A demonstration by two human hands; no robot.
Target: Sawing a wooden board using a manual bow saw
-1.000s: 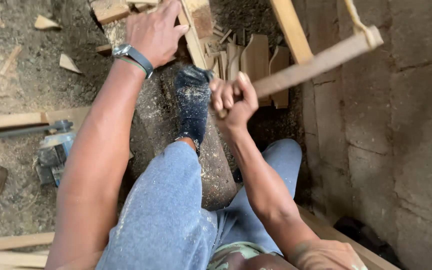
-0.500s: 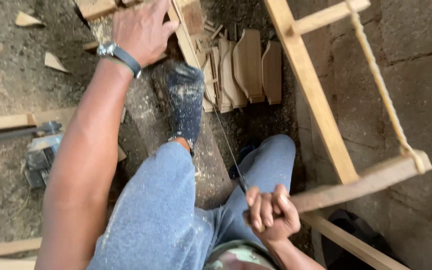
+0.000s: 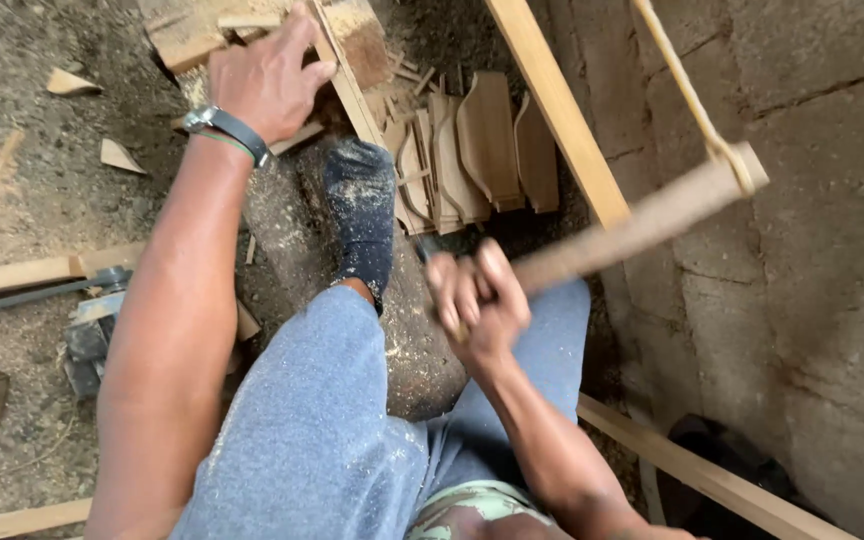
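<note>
So the right hand point(image 3: 477, 295) is wrapped tight around the wooden handle of a frame saw point(image 3: 642, 220), which runs up and away to the right. Left hand point(image 3: 267, 75) lies flat, fingers spread, on a wood piece point(image 3: 347, 70) ahead. A dusty dark shoe point(image 3: 360, 215) sits between both hands, with shaped wooden cutouts point(image 3: 482, 145) just beyond the right hand.

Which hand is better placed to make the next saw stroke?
Right, most likely: the right hand already grips the frame saw's handle. The left hand is pressing down on the wood block beyond the foot.
</note>
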